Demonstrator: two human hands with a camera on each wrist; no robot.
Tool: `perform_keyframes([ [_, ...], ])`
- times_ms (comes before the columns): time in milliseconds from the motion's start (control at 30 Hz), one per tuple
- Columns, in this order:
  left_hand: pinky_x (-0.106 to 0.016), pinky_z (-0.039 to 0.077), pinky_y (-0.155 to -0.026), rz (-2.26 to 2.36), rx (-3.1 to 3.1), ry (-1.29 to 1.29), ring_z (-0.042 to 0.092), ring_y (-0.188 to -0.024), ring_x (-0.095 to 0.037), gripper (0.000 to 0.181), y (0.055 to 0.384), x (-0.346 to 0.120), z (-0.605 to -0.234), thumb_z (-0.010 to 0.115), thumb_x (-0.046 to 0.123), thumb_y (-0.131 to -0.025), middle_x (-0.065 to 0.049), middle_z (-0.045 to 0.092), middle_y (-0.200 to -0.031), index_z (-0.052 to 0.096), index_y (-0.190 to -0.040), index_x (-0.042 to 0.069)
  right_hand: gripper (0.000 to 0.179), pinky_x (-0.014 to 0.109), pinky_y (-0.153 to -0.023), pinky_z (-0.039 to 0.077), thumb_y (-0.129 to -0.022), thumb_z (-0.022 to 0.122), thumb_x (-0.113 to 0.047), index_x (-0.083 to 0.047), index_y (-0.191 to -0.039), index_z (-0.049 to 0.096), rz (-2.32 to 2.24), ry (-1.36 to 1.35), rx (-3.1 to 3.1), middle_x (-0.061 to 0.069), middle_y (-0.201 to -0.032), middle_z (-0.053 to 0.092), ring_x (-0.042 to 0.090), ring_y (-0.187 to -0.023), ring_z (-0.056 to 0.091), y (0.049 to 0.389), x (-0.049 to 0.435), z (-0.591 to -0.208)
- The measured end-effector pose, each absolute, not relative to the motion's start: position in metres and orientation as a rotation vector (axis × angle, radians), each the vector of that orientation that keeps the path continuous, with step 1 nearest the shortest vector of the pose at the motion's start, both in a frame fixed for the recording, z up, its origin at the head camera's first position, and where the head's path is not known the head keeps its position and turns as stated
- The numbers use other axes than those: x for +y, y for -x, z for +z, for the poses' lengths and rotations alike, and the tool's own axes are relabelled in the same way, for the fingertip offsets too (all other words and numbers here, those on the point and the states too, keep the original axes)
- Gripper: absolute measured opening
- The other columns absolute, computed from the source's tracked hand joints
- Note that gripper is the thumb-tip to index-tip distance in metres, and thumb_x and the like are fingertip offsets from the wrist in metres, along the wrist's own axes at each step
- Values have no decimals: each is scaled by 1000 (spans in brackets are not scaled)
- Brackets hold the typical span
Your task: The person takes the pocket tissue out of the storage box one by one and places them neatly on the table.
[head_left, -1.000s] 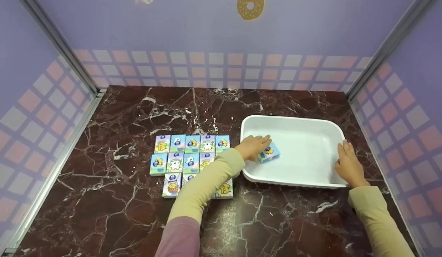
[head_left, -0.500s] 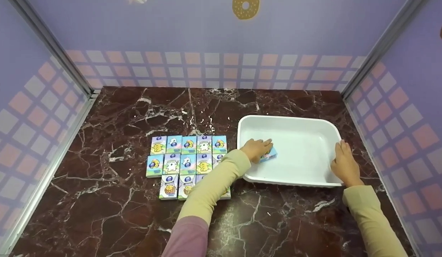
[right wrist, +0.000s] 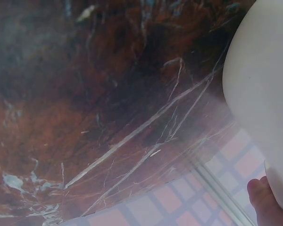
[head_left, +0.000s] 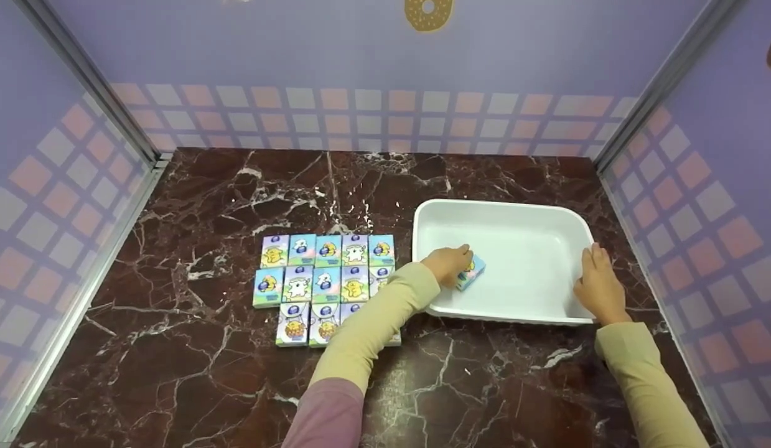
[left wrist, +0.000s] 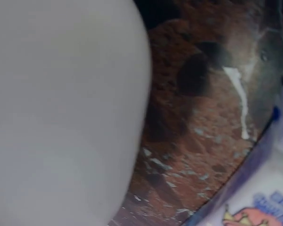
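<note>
In the head view a white plastic tray (head_left: 522,274) stands on the right of the table. My left hand (head_left: 446,264) reaches over its left rim and holds a blue cartoon-printed pocket tissue pack (head_left: 473,272) near the tray floor. The hand covers the pack's left part. My right hand (head_left: 602,286) grips the tray's right wall, fingers along the rim. Its fingertips (right wrist: 266,202) show against the tray's outside in the right wrist view. Left of the tray, more tissue packs (head_left: 326,286) lie face up in three close rows; my left sleeve hides some.
Dark red marbled tabletop (head_left: 192,361) lies beneath everything. Purple panels with a checked band (head_left: 385,115) enclose the back and both sides. The left wrist view shows the tray's outer wall (left wrist: 66,113) beside a printed tissue pack (left wrist: 259,207).
Inside the tray, the tissue pack has turned slightly under my left hand, whose fingers are now more bent. My right hand stays on the tray wall. The whole view has shifted a little.
</note>
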State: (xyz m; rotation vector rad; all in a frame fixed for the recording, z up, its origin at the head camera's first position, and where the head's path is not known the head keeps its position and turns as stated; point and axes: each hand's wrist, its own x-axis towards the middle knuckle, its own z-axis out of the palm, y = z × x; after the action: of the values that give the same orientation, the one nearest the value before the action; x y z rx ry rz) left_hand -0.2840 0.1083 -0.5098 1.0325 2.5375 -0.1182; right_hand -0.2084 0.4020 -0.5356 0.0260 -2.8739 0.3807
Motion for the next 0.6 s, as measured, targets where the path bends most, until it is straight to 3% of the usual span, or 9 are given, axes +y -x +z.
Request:
perform_keyframes([
  [133,-29,35,-102,-137,2542,-1034,44,-120,-23,66,282,112,-507,59,11,-78,-9,27,-144,29,-137,7,56,60,-97,27,-71,44,2,17,-124,34,377,-28,-2879,34,-134,27,47,-124,24,209,402,-535],
  [333,-29,42,-94,-114,2572,-1093,53,-102,-17,49,283,109,-509,60,9,-75,-2,53,-116,44,-121,11,56,59,-97,27,-71,45,2,17,-124,35,370,-26,-2872,34,-133,28,47,-123,25,209,401,-535],
  [600,-29,45,-89,-191,2590,-1137,50,-95,-16,59,282,105,-509,65,17,-66,-3,48,-110,45,-121,10,56,59,-99,25,-71,46,2,18,-123,35,365,-29,-2882,35,-133,27,48,-124,24,208,402,-536],
])
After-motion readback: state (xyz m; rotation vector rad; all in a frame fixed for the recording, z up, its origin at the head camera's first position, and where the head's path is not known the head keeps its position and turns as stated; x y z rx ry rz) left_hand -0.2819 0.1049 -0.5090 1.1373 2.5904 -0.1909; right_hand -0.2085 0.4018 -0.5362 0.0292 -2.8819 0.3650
